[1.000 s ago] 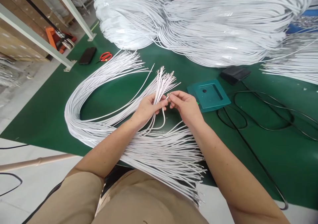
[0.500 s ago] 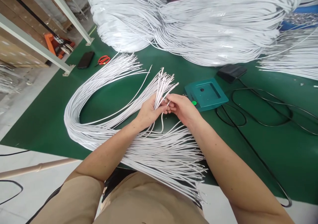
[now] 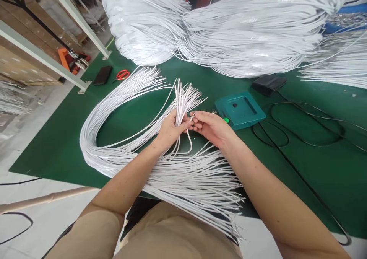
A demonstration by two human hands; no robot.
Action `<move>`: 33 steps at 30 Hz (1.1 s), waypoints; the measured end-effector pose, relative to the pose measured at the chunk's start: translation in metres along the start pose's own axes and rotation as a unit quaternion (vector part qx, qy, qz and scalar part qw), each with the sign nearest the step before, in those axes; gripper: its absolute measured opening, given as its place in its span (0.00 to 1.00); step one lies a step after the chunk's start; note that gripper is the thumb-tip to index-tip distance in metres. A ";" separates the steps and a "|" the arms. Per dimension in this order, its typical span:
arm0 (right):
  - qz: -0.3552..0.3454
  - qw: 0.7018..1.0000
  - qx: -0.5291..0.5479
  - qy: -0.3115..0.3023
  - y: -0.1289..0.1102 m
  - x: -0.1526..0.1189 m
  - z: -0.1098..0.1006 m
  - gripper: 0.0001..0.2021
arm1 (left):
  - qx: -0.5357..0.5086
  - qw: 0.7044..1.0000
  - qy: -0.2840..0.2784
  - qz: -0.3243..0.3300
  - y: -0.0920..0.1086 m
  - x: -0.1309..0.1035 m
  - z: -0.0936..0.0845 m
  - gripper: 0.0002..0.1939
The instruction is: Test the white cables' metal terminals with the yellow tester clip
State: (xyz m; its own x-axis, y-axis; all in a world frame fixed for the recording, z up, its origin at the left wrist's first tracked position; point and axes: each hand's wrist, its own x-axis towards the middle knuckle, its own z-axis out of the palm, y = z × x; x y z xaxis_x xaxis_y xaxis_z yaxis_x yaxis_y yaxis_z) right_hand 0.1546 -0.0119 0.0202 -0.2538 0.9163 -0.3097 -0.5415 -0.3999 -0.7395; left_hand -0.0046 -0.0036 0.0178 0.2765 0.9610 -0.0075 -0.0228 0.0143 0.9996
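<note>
My left hand is closed around a small bunch of white cables, whose ends point up and away from me. Close beside it, my right hand pinches the end of one white cable that loops down below the fingers. The thumbs and fingertips of both hands nearly meet at that cable end. Under my forearms lies a large U-shaped bundle of white cables, its loose ends fanning out to the right and at the back.
A teal device with a green button stands right of my hands, with black cords trailing from it. Red-handled scissors and a black flat object lie at back left. Big piles of white cable fill the table's rear.
The cables in my left hand have tilted more upright and to the left. My right fingers have shifted slightly on the single cable's end. The whole view has moved a little.
</note>
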 end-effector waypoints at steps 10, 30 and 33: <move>-0.044 0.996 -0.064 0.034 -0.001 -0.002 0.004 0.13 | 0.013 1.000 -0.014 -0.005 0.001 -0.001 -0.003 0.22; -0.039 0.963 -0.232 0.131 -0.017 -0.008 0.009 0.00 | 0.049 0.996 -0.065 -0.026 0.001 -0.001 -0.007 0.20; -0.099 0.957 -0.261 0.085 -0.012 -0.007 0.008 0.06 | 0.014 0.997 -0.067 -0.030 0.000 0.000 -0.008 0.21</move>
State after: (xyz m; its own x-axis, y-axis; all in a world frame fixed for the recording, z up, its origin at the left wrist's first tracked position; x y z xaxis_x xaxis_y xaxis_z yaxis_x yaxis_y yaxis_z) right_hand 0.1565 -0.0134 0.0358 -0.0297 0.9806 -0.1937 -0.0810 -0.1955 -0.9774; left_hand -0.0124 -0.0014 0.0173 0.4027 0.9130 -0.0651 0.0230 0.0611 0.9979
